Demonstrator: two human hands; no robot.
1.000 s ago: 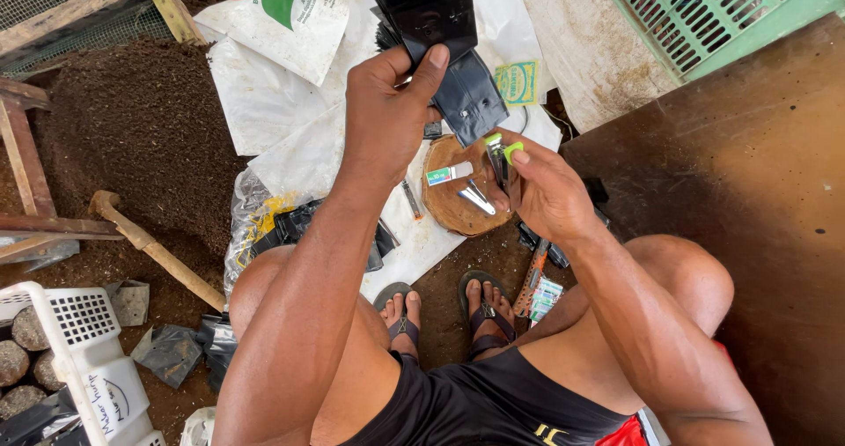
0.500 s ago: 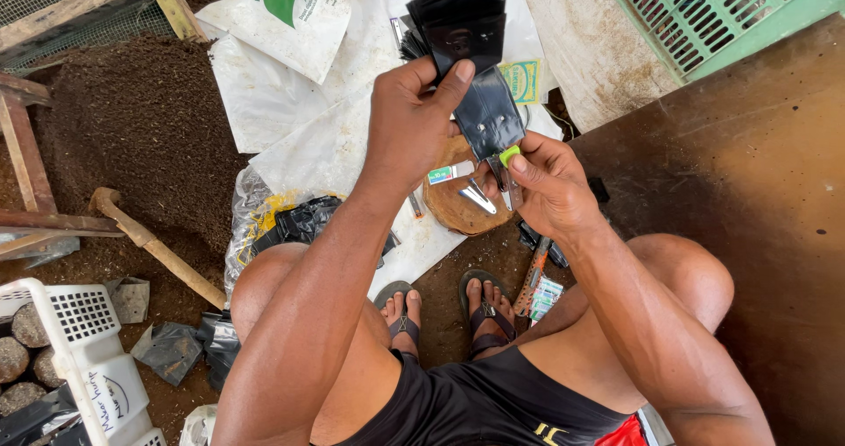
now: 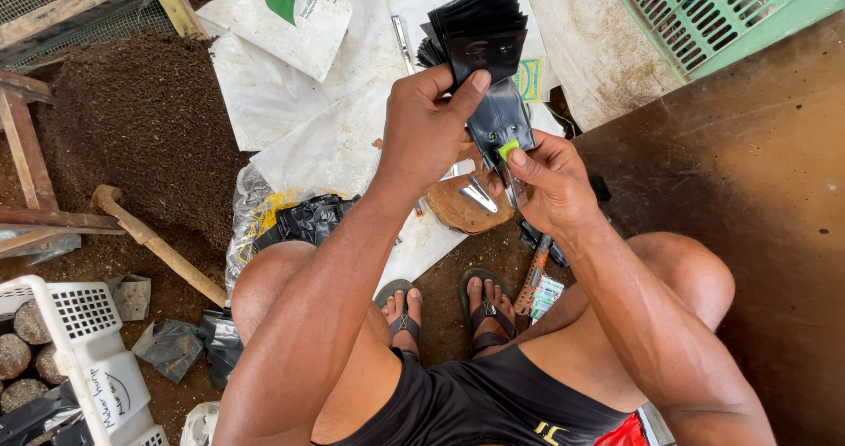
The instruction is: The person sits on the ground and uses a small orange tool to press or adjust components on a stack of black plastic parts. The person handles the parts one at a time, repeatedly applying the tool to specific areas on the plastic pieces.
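A wide patch of dark soil fills the left of the ground, with a brown board on the right and a green plastic crate at the top right corner. White sacks lie spread between them, just ahead of the squatting person's sandalled feet. A white crate sits at the lower left, a wooden handle lying near it on the soil.

A round wooden block rests on the sacks, below both hands.

The left hand is raised above the block, its fingers closed around a fanned stack of black plastic bags; the thumb presses on the front bag, and the stack sticks up past the fingertips. One bag hangs down from the stack towards the right hand.

The right hand sits just below and to the right, closed on a small tool with a green tip, which touches the lower edge of the hanging bag.
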